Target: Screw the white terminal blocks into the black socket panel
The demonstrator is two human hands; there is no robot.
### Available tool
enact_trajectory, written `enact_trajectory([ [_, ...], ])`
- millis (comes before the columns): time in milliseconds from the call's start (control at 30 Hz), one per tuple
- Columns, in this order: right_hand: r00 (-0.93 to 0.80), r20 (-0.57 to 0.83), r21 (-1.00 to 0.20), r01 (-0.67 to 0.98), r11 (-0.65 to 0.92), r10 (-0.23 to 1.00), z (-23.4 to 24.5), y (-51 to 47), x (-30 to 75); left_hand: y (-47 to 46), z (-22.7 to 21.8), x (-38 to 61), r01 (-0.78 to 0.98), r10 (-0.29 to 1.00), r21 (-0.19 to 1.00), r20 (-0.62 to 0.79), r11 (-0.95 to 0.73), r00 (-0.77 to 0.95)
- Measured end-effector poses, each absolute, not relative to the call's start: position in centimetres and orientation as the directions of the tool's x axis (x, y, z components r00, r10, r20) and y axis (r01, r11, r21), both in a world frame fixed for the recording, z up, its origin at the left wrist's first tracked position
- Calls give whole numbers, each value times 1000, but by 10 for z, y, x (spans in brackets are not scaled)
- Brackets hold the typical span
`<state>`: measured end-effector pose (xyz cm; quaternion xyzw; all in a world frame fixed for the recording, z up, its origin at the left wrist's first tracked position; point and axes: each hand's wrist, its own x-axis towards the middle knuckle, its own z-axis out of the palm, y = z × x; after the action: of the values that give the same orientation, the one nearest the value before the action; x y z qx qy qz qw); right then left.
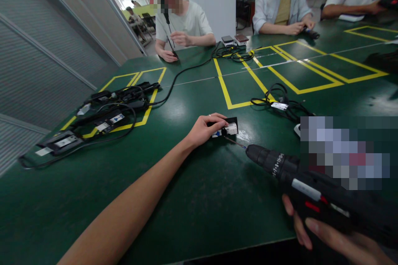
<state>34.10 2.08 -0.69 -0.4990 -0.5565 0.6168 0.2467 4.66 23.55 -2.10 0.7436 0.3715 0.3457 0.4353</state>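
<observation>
My left hand (207,129), a ring on one finger, is closed on a small black-and-white device (231,128) that rests on the green table. Part of the device is hidden under my fingers, and a bit of blue shows on it. At the lower right, my right hand (329,232) is wrapped round the grip of a black power drill (298,174) with red marks and a numbered collar. A long thin bit (235,142) runs from its chuck toward the device. The bit's tip meets the device's near side or lies very close to it.
Black adapters and cables (121,103) are heaped on the left of the green table (174,215). Another black cable (281,103) lies beyond the drill. Yellow tape (230,91) marks rectangles. Across the table, one person (186,20) holds a screwdriver; two others sit further right.
</observation>
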Motion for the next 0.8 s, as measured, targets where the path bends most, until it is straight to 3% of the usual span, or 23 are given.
enact_trajectory([
  [467, -423, -304, -937, 294, -188, 853, -12, 20, 345, 234, -20, 47, 239, 854, 913, 182, -332, 488],
  [800, -423, -347, -928, 282, -242, 837, -13, 22, 346, 236, -22, 46, 220, 849, 916, 192, -335, 493],
])
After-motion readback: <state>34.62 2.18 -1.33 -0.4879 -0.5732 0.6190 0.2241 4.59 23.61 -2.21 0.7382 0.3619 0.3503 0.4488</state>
